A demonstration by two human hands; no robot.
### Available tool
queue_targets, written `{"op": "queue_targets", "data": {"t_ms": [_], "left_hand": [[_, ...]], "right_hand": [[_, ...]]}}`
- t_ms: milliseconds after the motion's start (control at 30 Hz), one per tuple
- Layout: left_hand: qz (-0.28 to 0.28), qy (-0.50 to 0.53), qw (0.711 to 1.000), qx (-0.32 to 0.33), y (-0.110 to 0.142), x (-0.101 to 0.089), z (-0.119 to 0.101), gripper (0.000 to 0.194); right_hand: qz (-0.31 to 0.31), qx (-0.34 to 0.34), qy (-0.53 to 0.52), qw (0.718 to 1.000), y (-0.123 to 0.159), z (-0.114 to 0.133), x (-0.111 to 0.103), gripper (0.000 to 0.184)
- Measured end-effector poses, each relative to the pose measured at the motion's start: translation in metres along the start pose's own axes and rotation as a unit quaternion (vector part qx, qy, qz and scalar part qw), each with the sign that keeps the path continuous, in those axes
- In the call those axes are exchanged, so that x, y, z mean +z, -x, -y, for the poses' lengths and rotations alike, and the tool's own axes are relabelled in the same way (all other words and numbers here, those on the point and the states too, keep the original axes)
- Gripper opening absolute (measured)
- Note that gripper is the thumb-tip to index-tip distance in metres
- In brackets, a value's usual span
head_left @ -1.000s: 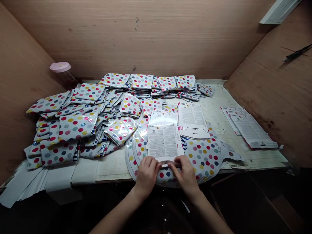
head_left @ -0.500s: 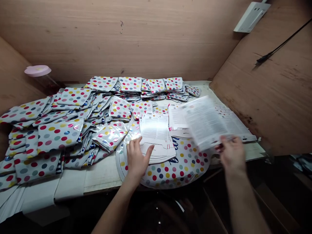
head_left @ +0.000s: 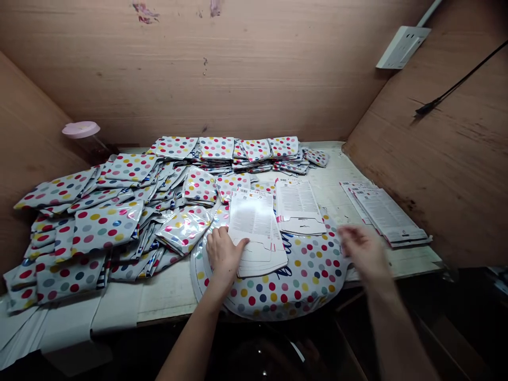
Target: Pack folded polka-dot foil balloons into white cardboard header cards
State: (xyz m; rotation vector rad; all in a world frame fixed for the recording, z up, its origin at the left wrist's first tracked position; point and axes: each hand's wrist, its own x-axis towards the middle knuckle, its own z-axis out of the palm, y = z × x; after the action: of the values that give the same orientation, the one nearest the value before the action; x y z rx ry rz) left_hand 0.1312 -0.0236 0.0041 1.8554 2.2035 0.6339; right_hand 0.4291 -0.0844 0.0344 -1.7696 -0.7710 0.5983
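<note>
My left hand (head_left: 223, 253) lies flat with fingers apart on the near left corner of a stack of white printed cards (head_left: 256, 233). That stack rests on a pile of round, flat polka-dot foil balloons (head_left: 293, 283) at the table's front edge. My right hand (head_left: 362, 252) hovers blurred over the balloon's right rim, fingers loosely spread, nothing seen in it. A second stack of white cards (head_left: 298, 206) lies just behind the balloons. A finished pile of printed cards (head_left: 387, 214) sits at the right of the table.
Several folded polka-dot packets (head_left: 107, 211) are heaped over the left and back of the table (head_left: 174, 280). A jar with a pink lid (head_left: 81, 130) stands at the back left. Wooden walls close in three sides; a white power strip (head_left: 401, 46) hangs upper right.
Both hands were pinching a card at the near edge. The right hand carried it off to the right pile and let go, and is now coming back empty. The left hand moved onto the card stack.
</note>
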Motion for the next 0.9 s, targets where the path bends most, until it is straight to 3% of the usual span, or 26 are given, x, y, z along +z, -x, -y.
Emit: {"op": "queue_targets", "data": {"t_ms": [33, 67, 100, 133, 200, 267, 333, 467, 567, 733, 767, 833, 900], "left_hand": [[-0.005, 0.009, 1.000, 0.005, 0.002, -0.002, 0.001, 0.044], [-0.008, 0.020, 1.000, 0.008, 0.004, -0.005, 0.001, 0.040], [-0.010, 0.032, 0.999, 0.009, 0.007, -0.006, 0.002, 0.036], [-0.010, 0.044, 0.999, 0.007, 0.009, -0.008, 0.004, 0.033], [-0.015, 0.071, 0.997, 0.003, 0.013, -0.011, 0.007, 0.026], [-0.027, 0.105, 0.994, 0.003, 0.019, -0.014, 0.012, 0.018], [-0.034, 0.149, 0.988, 0.010, 0.027, -0.019, 0.016, 0.016], [-0.031, 0.322, 0.946, -0.010, 0.050, -0.028, 0.019, 0.018], [0.010, 0.439, 0.898, -0.030, 0.064, -0.024, 0.019, 0.024], [0.039, 0.359, 0.932, -0.029, 0.080, -0.012, 0.023, 0.036], [0.069, 0.371, 0.926, -0.004, 0.083, -0.012, 0.024, 0.040], [0.169, 0.431, 0.881, 0.095, 0.086, -0.015, 0.029, 0.051], [0.230, 0.448, 0.837, 0.215, 0.083, -0.019, 0.035, 0.063]], "right_hand": [[0.099, 0.027, -0.030, 0.994, 0.028, 0.003, 0.024, 0.040], [0.258, 0.097, -0.114, 0.954, 0.054, 0.006, 0.048, 0.043], [0.356, 0.168, -0.196, 0.898, 0.079, 0.009, 0.069, 0.046], [0.385, 0.222, -0.265, 0.856, 0.099, 0.012, 0.088, 0.045], [0.363, 0.305, -0.377, 0.796, 0.125, 0.014, 0.115, 0.036], [0.304, 0.354, -0.440, 0.767, 0.136, 0.010, 0.130, 0.026], [0.284, 0.371, -0.472, 0.747, 0.137, 0.003, 0.134, 0.020], [0.311, 0.345, -0.487, 0.740, 0.137, -0.006, 0.128, 0.021], [0.318, 0.320, -0.461, 0.764, 0.141, -0.006, 0.123, 0.026], [0.265, 0.239, -0.461, 0.813, 0.145, 0.009, 0.119, 0.018], [0.245, 0.240, -0.470, 0.814, 0.145, 0.013, 0.119, 0.021], [0.225, 0.269, -0.482, 0.803, 0.146, 0.020, 0.117, 0.024], [0.261, 0.305, -0.480, 0.780, 0.151, 0.025, 0.115, 0.026]]}}
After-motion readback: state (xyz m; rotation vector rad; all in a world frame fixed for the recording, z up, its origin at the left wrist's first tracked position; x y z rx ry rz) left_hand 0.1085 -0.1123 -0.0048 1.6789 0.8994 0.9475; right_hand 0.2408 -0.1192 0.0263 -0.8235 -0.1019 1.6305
